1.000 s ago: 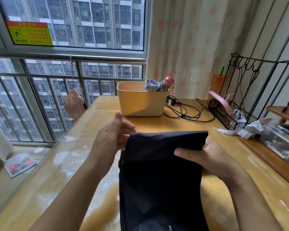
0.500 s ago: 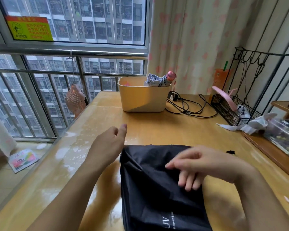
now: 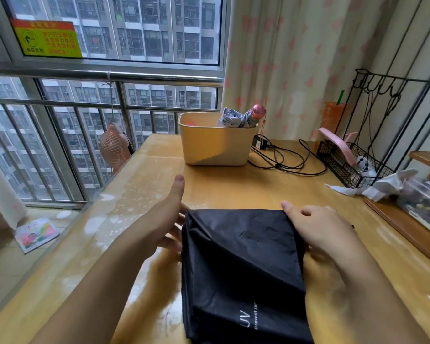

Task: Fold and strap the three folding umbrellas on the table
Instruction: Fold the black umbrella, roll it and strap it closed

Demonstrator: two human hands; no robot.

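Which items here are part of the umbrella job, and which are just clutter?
Job:
black umbrella
grey umbrella in the yellow bin
left hand
right hand

Clutter:
black cable
wire rack
crumpled tissue
pink fan

A black umbrella (image 3: pixel 243 264) lies flat on the wooden table (image 3: pixel 233 189), white lettering near its close end. The left hand (image 3: pixel 164 224) rests at its nine o'clock edge, thumb pointing up, fingers apparently tucked under the cloth. The right hand (image 3: pixel 318 229) presses the fabric at about two o'clock. Toward twelve o'clock stands a cream bin (image 3: pixel 214 145) holding a folded grey umbrella (image 3: pixel 241 118) with a pink handle.
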